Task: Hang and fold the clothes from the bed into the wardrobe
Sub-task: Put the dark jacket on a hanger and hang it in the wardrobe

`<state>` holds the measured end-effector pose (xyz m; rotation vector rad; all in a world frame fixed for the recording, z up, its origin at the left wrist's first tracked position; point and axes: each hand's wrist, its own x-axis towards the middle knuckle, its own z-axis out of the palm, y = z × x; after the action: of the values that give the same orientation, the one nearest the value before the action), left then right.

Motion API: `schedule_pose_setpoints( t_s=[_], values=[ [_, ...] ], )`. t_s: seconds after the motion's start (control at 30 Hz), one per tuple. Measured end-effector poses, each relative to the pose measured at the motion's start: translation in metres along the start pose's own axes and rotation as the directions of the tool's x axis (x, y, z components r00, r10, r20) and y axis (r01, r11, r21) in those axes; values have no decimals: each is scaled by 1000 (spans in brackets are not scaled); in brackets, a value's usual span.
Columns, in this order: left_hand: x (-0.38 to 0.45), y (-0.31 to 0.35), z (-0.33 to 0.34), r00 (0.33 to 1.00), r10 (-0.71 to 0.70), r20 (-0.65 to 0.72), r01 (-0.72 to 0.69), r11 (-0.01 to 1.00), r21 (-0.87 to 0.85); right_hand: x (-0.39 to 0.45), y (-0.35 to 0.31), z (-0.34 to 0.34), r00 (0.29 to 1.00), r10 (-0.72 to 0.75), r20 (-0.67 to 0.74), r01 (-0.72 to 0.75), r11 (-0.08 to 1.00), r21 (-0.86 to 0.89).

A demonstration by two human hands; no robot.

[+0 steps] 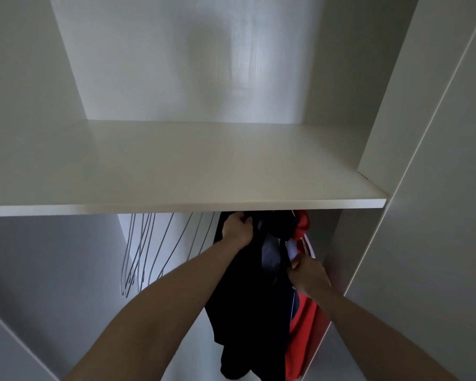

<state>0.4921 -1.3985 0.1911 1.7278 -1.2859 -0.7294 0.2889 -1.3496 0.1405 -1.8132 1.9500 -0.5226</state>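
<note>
A black garment point(245, 312) hangs under the white wardrobe shelf point(193, 171), its top hidden behind the shelf's front edge. My left hand point(238, 229) grips the garment's upper left shoulder just below the shelf. My right hand point(308, 274) pinches the fabric lower on its right side. A red garment point(304, 325) with white stripes hangs right behind it, against the right wall. The rail and the hanger hooks are out of sight.
Several bare white hangers point(146, 251) hang to the left of the clothes. The wardrobe's right side panel point(396, 133) stands close to the red garment. The upper compartment's back wall point(204, 64) shows above the shelf.
</note>
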Motion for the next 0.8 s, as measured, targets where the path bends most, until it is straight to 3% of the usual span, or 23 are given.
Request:
schedule_pose_setpoints(
  t_s=[0.13,0.53,0.8],
  values=[
    [9,-16,4,994,-67,86,54,988,143,2,0,3,1000,-2,6,2,1000,3],
    [22,-12,24,986,-106,129,94,991,90,-3,-4,7,995,-99,-15,98,994,-42],
    [5,-22,25,987,-55,153,40,994,105,-14,-3,8,999,-54,-5,55,997,46]
  ],
)
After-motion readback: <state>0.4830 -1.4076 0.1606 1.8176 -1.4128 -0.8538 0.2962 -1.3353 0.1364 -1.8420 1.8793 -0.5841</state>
